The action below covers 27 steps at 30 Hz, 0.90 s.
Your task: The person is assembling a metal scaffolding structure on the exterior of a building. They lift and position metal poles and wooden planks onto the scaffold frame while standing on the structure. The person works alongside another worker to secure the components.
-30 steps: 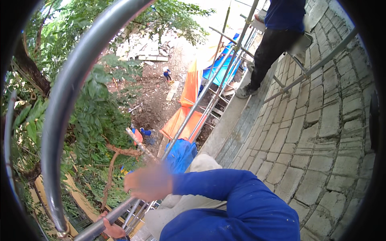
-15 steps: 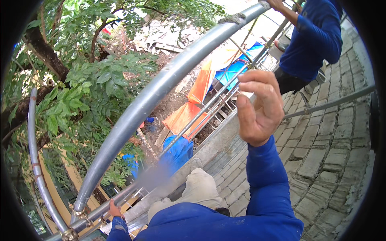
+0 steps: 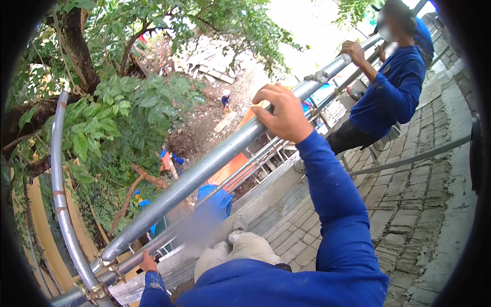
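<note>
A long grey steel scaffold pipe (image 3: 199,171) runs diagonally from the lower left to the upper right. Over its upper half my right hand (image 3: 284,111) is closed, fingers curled across the top. Lower left, my left hand (image 3: 148,262) grips a second scaffold pipe (image 3: 166,237) that runs beneath the first; its fingers are partly hidden. Beside that hand, a scaffold clamp (image 3: 111,270) sits near the big pipe's low end. Farther up the same pipe, a co-worker's hand (image 3: 353,51) holds it, near a dried mortar lump (image 3: 317,77).
The co-worker (image 3: 387,89) stands at upper right by a rough block wall (image 3: 404,179). An upright pipe (image 3: 59,174) rises at left before tree branches. Far below lie an orange tarp (image 3: 230,169), a blue tarp (image 3: 216,201), rubble and another person (image 3: 225,99). A thin bar (image 3: 414,156) crosses the wall.
My right hand, raised and off the pipe before, has come left onto it and closed over it. The big pipe now sits lower in view. My left hand keeps its grip.
</note>
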Tool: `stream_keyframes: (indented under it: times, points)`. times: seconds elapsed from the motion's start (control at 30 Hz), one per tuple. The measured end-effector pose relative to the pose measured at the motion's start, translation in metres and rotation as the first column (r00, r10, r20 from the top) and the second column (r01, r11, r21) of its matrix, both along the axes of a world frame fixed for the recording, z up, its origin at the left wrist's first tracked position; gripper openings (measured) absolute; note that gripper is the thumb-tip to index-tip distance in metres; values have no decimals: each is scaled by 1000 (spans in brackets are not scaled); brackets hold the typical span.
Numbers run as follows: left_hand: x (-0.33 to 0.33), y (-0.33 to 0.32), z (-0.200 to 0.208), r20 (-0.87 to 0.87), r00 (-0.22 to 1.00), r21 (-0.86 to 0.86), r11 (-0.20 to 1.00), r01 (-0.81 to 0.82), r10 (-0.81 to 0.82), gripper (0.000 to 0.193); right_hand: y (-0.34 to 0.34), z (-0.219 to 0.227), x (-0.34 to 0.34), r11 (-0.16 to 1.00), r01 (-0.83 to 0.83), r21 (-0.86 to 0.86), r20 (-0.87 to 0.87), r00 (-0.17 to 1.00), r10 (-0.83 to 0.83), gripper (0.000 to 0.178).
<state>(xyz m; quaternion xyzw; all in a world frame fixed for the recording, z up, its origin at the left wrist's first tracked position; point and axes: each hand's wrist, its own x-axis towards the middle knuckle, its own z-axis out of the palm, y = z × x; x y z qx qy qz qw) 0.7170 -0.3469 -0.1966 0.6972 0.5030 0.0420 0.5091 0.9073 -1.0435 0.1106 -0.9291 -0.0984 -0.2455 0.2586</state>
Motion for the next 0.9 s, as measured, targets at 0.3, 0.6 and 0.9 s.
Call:
stream_keyframes:
  times: [0.3,0.6,0.9]
  points:
    - [-45,-46,-94,-154,292,-183,317,930,-944,33,30,11,26,946,255,-199,-147,947,-286,31]
    - [120,-360,276,271,-487,544,-285,789,-830,36,27,7,23,945,275,-178,-149,942,-302,36]
    - [240,-426,312,-34,-368,857,-217,467,-929,59,26,12,22,954,260,-152,-135,950,-280,35]
